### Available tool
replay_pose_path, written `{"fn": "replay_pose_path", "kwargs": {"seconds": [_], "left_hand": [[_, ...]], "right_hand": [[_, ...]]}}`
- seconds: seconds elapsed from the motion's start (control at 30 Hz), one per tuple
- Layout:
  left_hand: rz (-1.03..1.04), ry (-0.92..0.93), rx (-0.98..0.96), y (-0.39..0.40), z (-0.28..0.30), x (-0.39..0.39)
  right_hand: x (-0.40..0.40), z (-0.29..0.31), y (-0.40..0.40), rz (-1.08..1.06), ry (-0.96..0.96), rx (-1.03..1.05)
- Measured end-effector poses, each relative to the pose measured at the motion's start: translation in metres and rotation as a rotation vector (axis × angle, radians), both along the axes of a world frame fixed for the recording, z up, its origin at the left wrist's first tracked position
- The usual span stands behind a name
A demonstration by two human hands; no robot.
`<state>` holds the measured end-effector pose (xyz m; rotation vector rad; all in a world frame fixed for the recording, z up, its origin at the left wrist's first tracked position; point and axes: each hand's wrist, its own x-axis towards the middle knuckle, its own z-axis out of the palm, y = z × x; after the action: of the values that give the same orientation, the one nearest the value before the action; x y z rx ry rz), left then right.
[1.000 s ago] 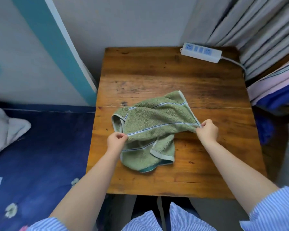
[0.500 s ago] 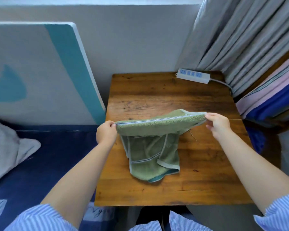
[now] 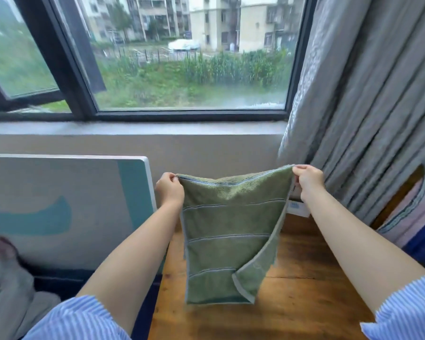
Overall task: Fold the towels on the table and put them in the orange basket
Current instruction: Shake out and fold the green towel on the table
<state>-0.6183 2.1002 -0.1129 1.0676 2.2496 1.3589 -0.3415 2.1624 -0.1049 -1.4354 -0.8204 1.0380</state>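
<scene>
A green towel (image 3: 221, 231) with thin pale stripes hangs in the air above the wooden table (image 3: 299, 290). My left hand (image 3: 169, 190) pinches its top left corner and my right hand (image 3: 308, 181) pinches its top right corner. The towel hangs nearly flat, its right edge curling forward and its bottom hem just above the tabletop. No orange basket is in view.
A white power strip (image 3: 298, 208) lies at the table's back edge, partly hidden by the towel and my right arm. A white and teal board (image 3: 59, 204) leans on the wall at left. Grey curtains (image 3: 368, 106) hang at right, folded bedding (image 3: 412, 217) below them. A window fills the top.
Both hands have lifted the towel off the table and spread it out in the air. The view has tilted up and now takes in the window.
</scene>
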Motion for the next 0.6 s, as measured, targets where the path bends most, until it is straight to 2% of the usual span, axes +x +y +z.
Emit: {"fn": "replay_pose_path", "kwargs": {"seconds": [0.23,0.3,0.37,0.47,0.6], "left_hand": [[0.081,0.050,0.223,0.014,0.032,0.001],[0.083,0.044,0.220,0.009,0.026,-0.002],[0.055,0.063,0.181,0.000,0.011,-0.008],[-0.087,0.197,0.001,-0.026,-0.028,-0.018],[-0.477,0.408,-0.498,-0.066,-0.087,-0.019]], "right_hand": [[-0.004,0.033,0.021,0.007,0.032,0.117],[0.001,0.025,0.017,0.022,-0.028,0.094],[0.010,0.012,0.010,0.058,-0.170,0.032],[0.021,-0.024,-0.016,0.178,-0.484,-0.132],[0.035,-0.092,-0.067,0.393,-0.809,-0.264]]}}
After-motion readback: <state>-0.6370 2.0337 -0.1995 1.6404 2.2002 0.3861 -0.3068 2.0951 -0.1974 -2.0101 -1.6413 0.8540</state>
